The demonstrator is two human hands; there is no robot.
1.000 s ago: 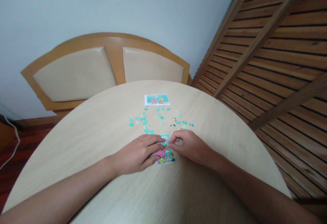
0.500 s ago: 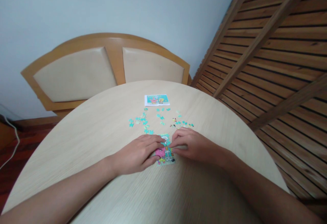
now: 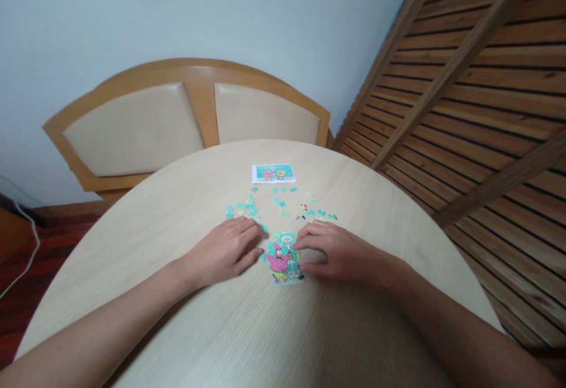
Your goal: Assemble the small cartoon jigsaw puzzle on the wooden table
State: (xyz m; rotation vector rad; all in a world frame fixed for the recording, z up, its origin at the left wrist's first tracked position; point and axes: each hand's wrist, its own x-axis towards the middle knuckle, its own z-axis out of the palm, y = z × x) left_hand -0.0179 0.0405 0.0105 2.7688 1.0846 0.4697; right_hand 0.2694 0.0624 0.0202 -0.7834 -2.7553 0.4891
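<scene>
A partly joined jigsaw puzzle [image 3: 279, 263] lies flat on the table, with a pink starfish figure and a pale squid-like figure on it. My left hand [image 3: 230, 249] is just left of the puzzle, palm down, its fingers bent and the thumb apart from them. No piece shows in it. At the puzzle's right edge rests my right hand [image 3: 325, 250], fingers curved and thumb spread from them, covering part of that edge. Loose turquoise puzzle pieces [image 3: 279, 202] lie scattered beyond both hands. Some pieces beside the left fingertips are partly hidden.
A picture sheet [image 3: 274, 173] with the cartoon figures lies past the loose pieces. The round wooden table [image 3: 177, 329] reaches toward a padded chair back [image 3: 132, 128] by the wall. Wooden slats [image 3: 486, 111] stand at the right, and a white cable [image 3: 32, 246] hangs at left.
My left hand has drawn off the puzzle to the left, uncovering the pink figure. My right hand has stayed at the right edge, its thumb and fingers slightly wider apart.
</scene>
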